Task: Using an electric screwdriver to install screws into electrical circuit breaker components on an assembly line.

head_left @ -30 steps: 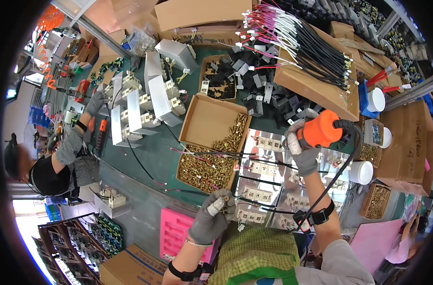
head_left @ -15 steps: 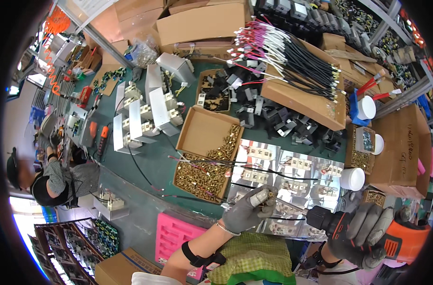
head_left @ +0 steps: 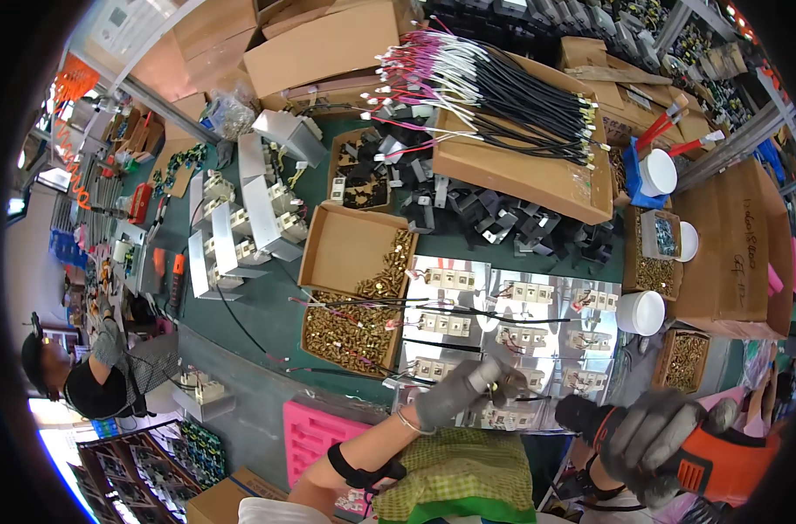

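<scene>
My left hand (head_left: 463, 393), in a grey glove, is closed with fingertips pinched over the lower rows of shiny metal plates. Small brass-coloured pieces (head_left: 492, 387) glint between its fingers; their exact shape is too small to make out. White terminal blocks (head_left: 522, 339) with short wires sit in rows on the metal plates (head_left: 485, 288). My right hand (head_left: 655, 437), gloved too, is wrapped round an orange and black power screwdriver (head_left: 721, 463), whose dark chuck points left toward my left hand. The thin bit is hard to see against the plates.
An open cardboard box (head_left: 350, 244) of brass screws lies left of the plates. Black cables fill a carton (head_left: 537, 188) behind, near loose black brackets (head_left: 503, 218). White tub (head_left: 640, 313) stands right. Pink foam tray (head_left: 315, 437) is nearby. A co-worker (head_left: 110, 375) sits far left.
The view has shifted, so the bench things appear further left. The screwdriver's chuck has dropped lower, its bit no longer plainly seen at my left fingers. Both hands keep their grip.
</scene>
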### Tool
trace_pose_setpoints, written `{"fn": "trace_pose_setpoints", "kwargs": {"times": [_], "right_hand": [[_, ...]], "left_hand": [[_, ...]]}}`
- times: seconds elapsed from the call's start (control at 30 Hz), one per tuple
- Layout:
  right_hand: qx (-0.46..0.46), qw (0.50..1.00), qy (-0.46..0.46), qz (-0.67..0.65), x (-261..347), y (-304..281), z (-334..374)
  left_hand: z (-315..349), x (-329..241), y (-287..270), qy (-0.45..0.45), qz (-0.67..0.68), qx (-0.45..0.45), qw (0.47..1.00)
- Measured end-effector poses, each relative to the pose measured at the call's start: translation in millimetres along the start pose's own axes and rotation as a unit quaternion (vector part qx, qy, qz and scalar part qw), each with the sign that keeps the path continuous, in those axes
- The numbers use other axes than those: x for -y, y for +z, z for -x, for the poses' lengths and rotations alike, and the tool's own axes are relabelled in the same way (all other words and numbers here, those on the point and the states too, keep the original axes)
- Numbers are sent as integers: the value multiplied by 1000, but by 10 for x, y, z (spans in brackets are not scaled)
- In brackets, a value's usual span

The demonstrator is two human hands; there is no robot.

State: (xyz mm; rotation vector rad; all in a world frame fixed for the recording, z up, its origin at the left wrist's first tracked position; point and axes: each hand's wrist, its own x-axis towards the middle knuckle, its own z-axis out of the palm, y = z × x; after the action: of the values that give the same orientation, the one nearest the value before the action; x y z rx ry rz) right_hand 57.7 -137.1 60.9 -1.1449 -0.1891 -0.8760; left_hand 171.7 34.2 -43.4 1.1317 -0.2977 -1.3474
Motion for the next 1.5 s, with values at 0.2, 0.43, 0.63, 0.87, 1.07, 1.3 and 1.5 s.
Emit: {"fn": "trace_pose_setpoints", "kwargs": {"times": [0.2,0.43,0.63,0.87,1.07,1.3,1.5], "right_hand": [[-91,986,-33,132,-514,-718,-28],[-160,966,-40,199,-1046,-847,-158],[-146,960,-7,237,-1276,-982,-104],[-142,944,21,297,-1366,-1057,-57],[-113,981,81,132,-1441,-1036,-34],[-84,975,76,189,-1383,-973,-105],[-181,974,21,135,-813,-560,-276]], "left_hand": [[-588,718,-757,91,-238,-226,940],[-1116,461,-574,23,-486,-279,828],[-1295,616,-523,26,-385,-265,884],[-1440,768,-551,73,-316,-276,905],[-1474,895,-590,93,-303,-288,904],[-1314,689,-469,93,-303,-306,898],[-528,327,-541,-13,232,-88,969]]}}
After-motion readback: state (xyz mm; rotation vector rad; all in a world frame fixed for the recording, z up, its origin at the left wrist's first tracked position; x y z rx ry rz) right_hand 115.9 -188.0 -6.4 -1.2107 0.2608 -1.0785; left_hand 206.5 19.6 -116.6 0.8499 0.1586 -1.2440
